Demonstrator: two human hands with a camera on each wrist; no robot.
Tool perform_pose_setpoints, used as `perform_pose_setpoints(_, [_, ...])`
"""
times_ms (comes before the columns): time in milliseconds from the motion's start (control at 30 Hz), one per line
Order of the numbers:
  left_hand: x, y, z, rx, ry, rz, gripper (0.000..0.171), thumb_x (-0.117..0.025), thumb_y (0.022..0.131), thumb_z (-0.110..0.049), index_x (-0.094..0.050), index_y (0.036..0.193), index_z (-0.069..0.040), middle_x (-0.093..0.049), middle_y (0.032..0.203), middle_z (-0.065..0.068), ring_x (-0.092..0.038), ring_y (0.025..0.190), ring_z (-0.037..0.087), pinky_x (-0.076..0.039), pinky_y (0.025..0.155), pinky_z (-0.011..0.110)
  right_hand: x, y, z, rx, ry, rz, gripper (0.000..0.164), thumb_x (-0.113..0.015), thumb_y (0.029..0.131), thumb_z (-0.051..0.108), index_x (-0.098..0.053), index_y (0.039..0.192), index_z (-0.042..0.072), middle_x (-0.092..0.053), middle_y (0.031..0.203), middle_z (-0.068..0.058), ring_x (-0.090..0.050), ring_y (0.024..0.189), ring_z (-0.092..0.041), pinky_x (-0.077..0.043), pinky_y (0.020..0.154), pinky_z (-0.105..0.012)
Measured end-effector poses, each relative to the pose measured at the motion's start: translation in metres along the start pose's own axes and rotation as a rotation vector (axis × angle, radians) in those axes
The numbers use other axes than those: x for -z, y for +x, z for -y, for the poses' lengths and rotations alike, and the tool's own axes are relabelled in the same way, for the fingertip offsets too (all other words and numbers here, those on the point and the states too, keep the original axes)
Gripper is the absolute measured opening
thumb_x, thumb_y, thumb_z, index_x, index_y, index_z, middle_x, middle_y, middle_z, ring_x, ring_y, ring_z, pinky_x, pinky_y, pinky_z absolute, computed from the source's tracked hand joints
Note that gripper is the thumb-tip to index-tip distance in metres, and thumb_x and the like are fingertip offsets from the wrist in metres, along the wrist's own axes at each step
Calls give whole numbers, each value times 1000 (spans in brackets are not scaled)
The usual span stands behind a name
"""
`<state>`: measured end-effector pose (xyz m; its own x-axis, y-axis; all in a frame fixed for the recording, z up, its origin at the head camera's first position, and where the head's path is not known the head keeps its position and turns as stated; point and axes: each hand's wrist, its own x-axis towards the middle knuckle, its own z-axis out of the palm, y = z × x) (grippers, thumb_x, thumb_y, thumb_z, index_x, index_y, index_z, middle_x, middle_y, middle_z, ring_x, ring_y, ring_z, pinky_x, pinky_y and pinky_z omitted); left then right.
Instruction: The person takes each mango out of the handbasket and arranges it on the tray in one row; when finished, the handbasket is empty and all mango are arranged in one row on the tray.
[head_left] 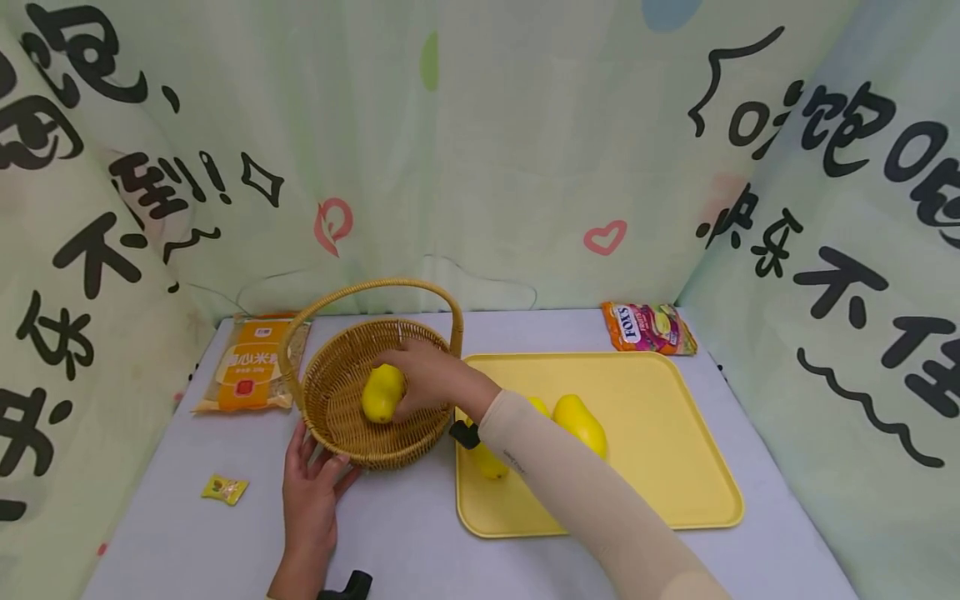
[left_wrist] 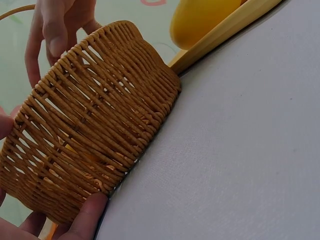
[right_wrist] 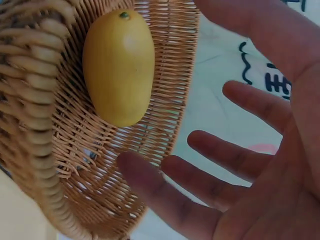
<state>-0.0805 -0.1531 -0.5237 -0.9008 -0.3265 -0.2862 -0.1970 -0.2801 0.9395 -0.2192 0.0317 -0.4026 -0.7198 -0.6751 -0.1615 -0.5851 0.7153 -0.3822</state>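
A round wicker basket with a tall arched handle stands left of the middle. One yellow mango lies inside it against the woven wall. Over the basket, my right hand is spread; the right wrist view shows its fingers apart from the fruit. My left hand holds the basket's near left side, with fingertips at its base and another at its rim. More yellow mangoes lie on a yellow tray, partly hidden by my right forearm.
Behind the basket's left side lies an orange-labelled bag of grain. A small yellow wrapped candy is at the left on the white table. A colourful FOX'S packet lies behind the tray. Printed curtains enclose the table.
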Motion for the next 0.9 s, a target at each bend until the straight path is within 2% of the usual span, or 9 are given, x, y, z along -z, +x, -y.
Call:
perform_pose_setpoints(100, [1, 1, 0, 8, -3, -1, 90, -56, 103, 0, -12, 167, -47, -20, 176, 0, -39, 153, 28, -62, 95, 32, -1, 11, 2, -20, -1, 44, 80, -90, 82, 41, -55, 152, 28, -52, 157, -10, -50, 141, -28, -49, 114, -43])
perform_pose_setpoints(200, [1, 1, 1, 16, -3, -2, 90, -56, 104, -1, -12, 167, -48, -19, 176, -1, -38, 154, 27, -62, 97, 34, -4, 21, 1, -41, 24, 65, 78, -87, 84, 47, -55, 153, 25, -57, 155, -8, -50, 141, -26, -48, 116, -41])
perform_pose_setpoints(300, [1, 2, 2, 22, -3, -1, 90, -56, 104, -1, -12, 167, -48, -19, 177, -1, -38, 155, 27, -61, 99, 36, -9, 30, 1, -74, 71, 69, 79, -87, 84, 46, -56, 153, 21, -61, 150, -8, -54, 133, -23, -50, 111, -37])
perform_pose_setpoints(500, [0, 2, 1, 17, 0, 0, 90, -56, 104, -1, -13, 167, -49, -19, 177, 0, -39, 153, 27, -61, 99, 36, -18, 41, 9, -180, 96, 98, 85, -90, 81, 43, -54, 155, 22, -52, 153, -13, -56, 123, -20, -54, 101, -34])
perform_pose_setpoints(600, [0, 2, 1, 15, -1, -3, 90, -56, 103, -1, -13, 167, -48, -21, 176, 0, -41, 152, 27, -60, 100, 37, -20, 46, 12, -204, 82, 134, 84, -90, 82, 40, -53, 156, 24, -49, 155, -13, -56, 122, -20, -54, 100, -35])
perform_pose_setpoints(733, [-1, 1, 1, 15, -4, -8, 90, -56, 103, -1, -13, 167, -48, -21, 176, 0, -41, 152, 27, -60, 101, 38, -23, 51, 15, -190, 9, 183, 79, -90, 82, 39, -57, 152, 25, -54, 150, -9, -56, 120, -18, -53, 99, -32])
perform_pose_setpoints(900, [0, 1, 2, 10, 0, -14, 90, -56, 103, -1, -14, 167, -48, -21, 176, 0, -41, 152, 27, -60, 101, 39, -26, 54, 16, -161, -60, 210, 72, -92, 81, 38, -62, 145, 23, -61, 145, -3, -58, 127, -17, -54, 102, -32])
